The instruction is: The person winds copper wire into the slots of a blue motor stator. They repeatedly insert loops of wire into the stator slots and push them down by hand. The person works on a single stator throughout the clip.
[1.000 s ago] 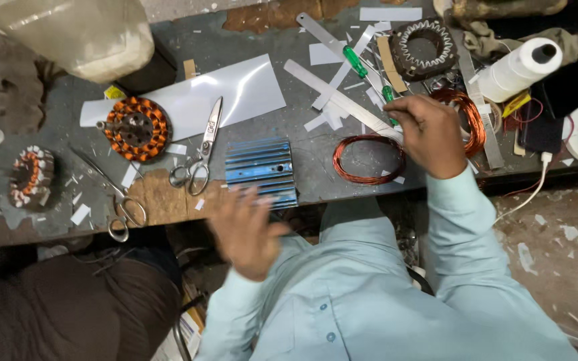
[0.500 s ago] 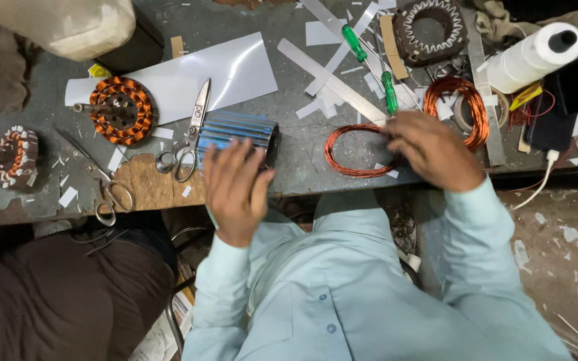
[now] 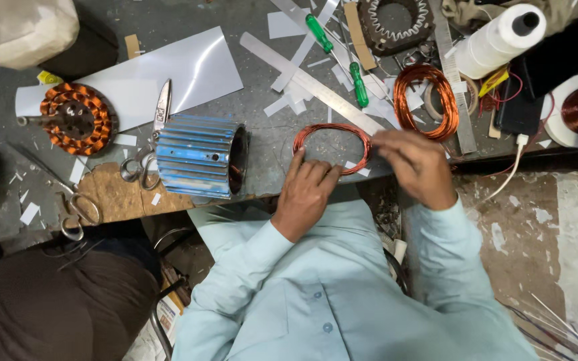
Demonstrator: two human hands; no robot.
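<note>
Now, hands: I see both on the copper wire coil (image 3: 332, 148).
Left hand (image 3: 308, 190): fingers lie flat on the coil's near edge, not clenched.
Right hand (image 3: 415, 160): pinches the coil's right side.
Coil: flat on the bench (image 3: 269, 144).
Nearby: ribbed blue housing (image 3: 199, 157) to the left, scissors (image 3: 148, 140) beyond.

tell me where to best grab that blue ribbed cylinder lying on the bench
Grip the blue ribbed cylinder across its finned sides, coming down from above. It lies on its side with the open end facing right, so the ribs give purchase. The scissors crowd its left end; the right end is freer.
</note>
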